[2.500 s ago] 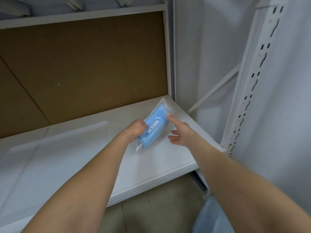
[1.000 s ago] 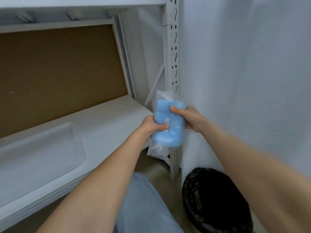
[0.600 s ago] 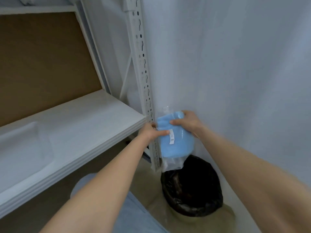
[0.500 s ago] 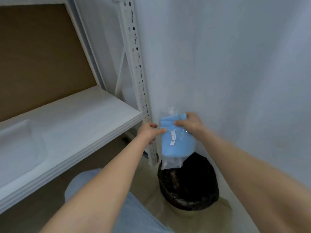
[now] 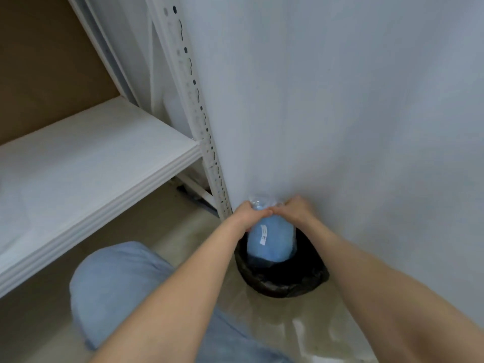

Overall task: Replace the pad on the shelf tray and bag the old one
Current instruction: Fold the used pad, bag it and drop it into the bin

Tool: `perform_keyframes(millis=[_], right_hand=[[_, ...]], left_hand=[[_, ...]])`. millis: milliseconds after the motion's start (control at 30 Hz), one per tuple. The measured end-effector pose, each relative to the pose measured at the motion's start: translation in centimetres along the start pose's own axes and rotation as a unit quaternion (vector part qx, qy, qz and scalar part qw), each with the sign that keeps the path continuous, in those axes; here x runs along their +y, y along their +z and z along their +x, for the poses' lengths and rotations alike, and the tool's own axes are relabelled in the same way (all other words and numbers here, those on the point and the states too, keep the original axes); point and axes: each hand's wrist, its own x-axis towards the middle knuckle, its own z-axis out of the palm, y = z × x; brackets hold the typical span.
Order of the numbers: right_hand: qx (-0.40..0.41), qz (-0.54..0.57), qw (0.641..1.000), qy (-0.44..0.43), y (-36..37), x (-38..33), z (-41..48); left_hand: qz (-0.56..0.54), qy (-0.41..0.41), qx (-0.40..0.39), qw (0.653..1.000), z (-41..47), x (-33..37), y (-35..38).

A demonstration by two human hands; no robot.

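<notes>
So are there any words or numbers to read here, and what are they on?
White label on the clear bag holding the blue pad: dark print, too small and blurred to read.
Shelf, post, black bin: no writing shows.

Blue folded pad [image 5: 272,239], white label on front, inside clear plastic bag [image 5: 262,201]; upright, gripped at bag top, hanging over black-lined bin [image 5: 288,281].
</notes>
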Motion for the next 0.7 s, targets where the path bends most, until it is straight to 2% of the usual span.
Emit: perform_keyframes(millis=[233, 333, 500, 700], right_hand=[[0.036, -0.165, 0.985, 0.036, 3.1, 3.0, 1.1], [0.0, -0.21, 0.977, 0.044, 4.2, 3.8, 1.1], [-0.04, -0.175, 0.981, 0.07, 5.9, 5.5, 1.5], [-0.139, -0.167, 0.969, 0.113, 7.3, 6.6, 1.4]], left_hand=[[-0.03, -0.06, -0.049, 0.997, 1.5, -2.3, 2.1], [-0.037, -0.096, -0.058, 0.993, 1.8, -2.9, 2.4], [0.005, -0.127, -0.069, 0.99, 2.2, -4.0, 2.2], [0.014, -0.146, -0.067, 0.987, 2.6, -4.8, 2.0]])
